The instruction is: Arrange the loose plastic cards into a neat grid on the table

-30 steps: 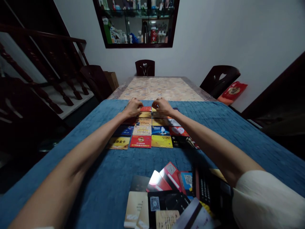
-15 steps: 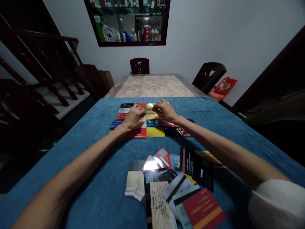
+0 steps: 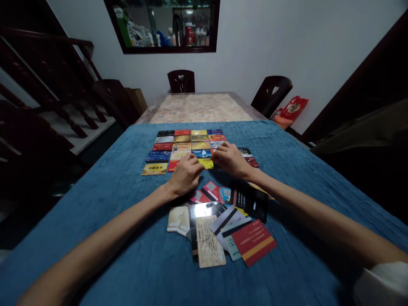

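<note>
Handling thin cards laid this close together calls for light fingertips and low wrists. From my distant seat I see the left hand (image 3: pixel 186 174) with its fingers bent down beside the yellow card (image 3: pixel 208 164), near the center of the frame. The right hand (image 3: pixel 232 160), just right of center, has its fingers curled downward over the same near row. I cannot tell whether either one is pinching a card; the fingers hide their own tips.

The card rows (image 3: pixel 182 146) lie above and left of the hands, nearly edge to edge. I would press down gently along an edge rather than push sideways, since a slick face could slide over its neighbor, and I would mind both heels of the hands above the loose pile (image 3: pixel 234 229) at lower center.

The cards look like smooth, stiff rectangles with rounded corners, and the pile fans out unevenly, with a glare spot on one dark face. The blue cloth (image 3: pixel 127 250) beneath looks soft and slightly ribbed; its creases could tilt a card or catch an edge.
</note>
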Available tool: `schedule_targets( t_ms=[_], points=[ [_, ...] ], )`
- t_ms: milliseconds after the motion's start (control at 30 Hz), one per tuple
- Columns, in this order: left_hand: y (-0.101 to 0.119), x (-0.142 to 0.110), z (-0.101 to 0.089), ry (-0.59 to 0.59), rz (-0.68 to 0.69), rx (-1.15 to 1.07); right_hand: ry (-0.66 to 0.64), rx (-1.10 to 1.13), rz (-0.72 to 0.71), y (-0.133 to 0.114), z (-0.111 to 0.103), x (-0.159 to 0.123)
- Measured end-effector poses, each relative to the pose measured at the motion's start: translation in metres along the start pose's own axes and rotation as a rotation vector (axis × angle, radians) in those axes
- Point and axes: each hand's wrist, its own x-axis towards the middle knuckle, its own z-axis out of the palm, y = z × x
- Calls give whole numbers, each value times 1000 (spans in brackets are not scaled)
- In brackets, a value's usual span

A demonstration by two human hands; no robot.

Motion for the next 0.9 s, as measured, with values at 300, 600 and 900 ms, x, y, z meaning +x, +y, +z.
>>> schedule_targets(
  t_ms=[300,600,900],
  points=[
    [44,-12,5,-15,80,-100,26,70,-4,-9,-16,-58],
    [68,-27,3,-68,81,-230,104,159,-102,-21,-23,-92],
    [82,-33,-4,-266,27,-194,73,251,-88,-34,-28,-100]
  ],
)
